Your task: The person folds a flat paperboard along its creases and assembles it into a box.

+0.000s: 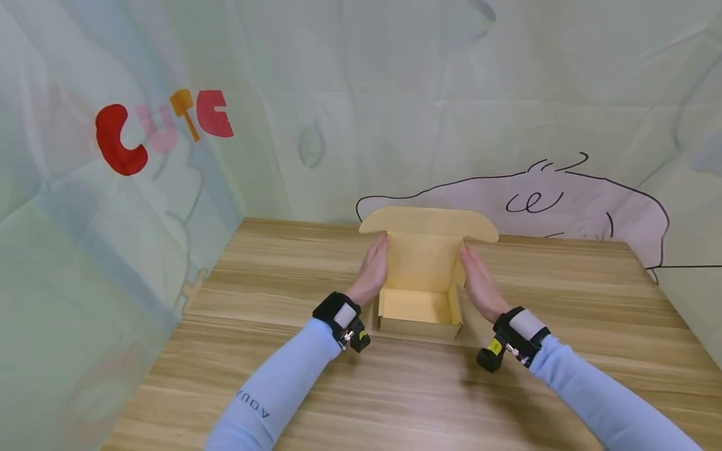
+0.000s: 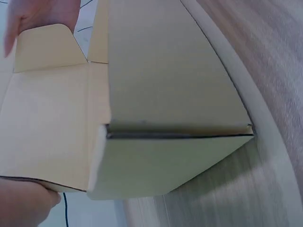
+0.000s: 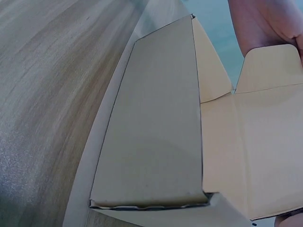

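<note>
A small brown cardboard box (image 1: 420,328) stands on the wooden table with its lid (image 1: 423,263) raised upright. The lid's front flap (image 1: 429,219) spreads wide at the top, with rounded ends. My left hand (image 1: 372,269) lies along the lid's left side, fingers fairly straight. At the lid's right side, my right hand (image 1: 479,285) rests against the side flap (image 1: 459,272), its fingers extended too. In the left wrist view, a side flap (image 2: 49,47) stands before the right palm. Only part of each hand shows in its own wrist view.
The wooden table (image 1: 271,300) extends around the box on all sides. Behind and to the left hangs a printed cloth (image 1: 282,94) with coloured letters and a line drawing. Each wrist wears a black strap (image 1: 338,313) with a small camera.
</note>
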{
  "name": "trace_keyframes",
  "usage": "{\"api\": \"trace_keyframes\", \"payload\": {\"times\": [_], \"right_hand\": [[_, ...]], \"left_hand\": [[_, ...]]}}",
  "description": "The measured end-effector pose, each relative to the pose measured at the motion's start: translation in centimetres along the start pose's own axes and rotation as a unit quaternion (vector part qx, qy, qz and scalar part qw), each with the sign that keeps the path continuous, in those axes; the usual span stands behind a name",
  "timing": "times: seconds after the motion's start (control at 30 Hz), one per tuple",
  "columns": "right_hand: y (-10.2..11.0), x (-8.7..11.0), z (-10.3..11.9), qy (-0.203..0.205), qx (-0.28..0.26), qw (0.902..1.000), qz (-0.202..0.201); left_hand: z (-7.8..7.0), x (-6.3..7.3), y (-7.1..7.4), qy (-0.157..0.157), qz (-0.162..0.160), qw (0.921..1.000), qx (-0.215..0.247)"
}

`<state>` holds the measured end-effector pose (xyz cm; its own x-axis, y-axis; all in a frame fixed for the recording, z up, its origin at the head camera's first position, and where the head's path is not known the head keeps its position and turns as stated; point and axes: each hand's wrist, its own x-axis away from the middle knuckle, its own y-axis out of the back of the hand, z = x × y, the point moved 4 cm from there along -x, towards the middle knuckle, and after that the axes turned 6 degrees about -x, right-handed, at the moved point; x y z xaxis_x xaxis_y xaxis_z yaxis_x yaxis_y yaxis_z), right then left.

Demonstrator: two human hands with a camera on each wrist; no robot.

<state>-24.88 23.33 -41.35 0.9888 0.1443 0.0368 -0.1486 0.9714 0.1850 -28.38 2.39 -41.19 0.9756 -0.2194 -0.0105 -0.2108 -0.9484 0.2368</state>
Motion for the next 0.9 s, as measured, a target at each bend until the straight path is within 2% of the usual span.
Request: {"api": "trace_keyframes", "payload": {"times": [0.1,0.2,0.3,0.4,0.5,0.67,0.9], "right_hand": [[-0.36,-0.25,-0.03,0.028,-0.068,0.9967,0.034],[-0.58,-0.46,-0.07,0.053,-0.141,0.9862,0.068],[-0.57,-0.57,-0.12,0.061,-0.174,0.9795,0.081],[-0.51,-0.71,-0.17,0.069,-0.190,0.9761,0.080],[-0.41,-0.67,-0.08,0.057,-0.204,0.9748,0.071],[-0.41,-0.57,0.12,0.016,-0.201,0.9780,0.053],[-0.54,-0.88,0.02,0.013,-0.170,0.9845,0.039]], "left_hand": [[0.25,-0.27,0.12,-0.005,-0.001,1.0000,0.001],[0.58,-0.41,0.20,-0.007,0.001,0.9999,0.009],[0.78,-0.39,0.21,-0.007,0.007,0.9994,0.032],[0.88,-0.28,0.17,-0.009,0.008,0.9983,0.056],[0.83,-0.25,-0.03,-0.015,0.002,0.9966,0.081],[0.75,-0.29,-0.44,-0.030,-0.010,0.9914,0.127],[0.78,-0.36,-0.40,-0.057,-0.034,0.9922,0.106]]}}
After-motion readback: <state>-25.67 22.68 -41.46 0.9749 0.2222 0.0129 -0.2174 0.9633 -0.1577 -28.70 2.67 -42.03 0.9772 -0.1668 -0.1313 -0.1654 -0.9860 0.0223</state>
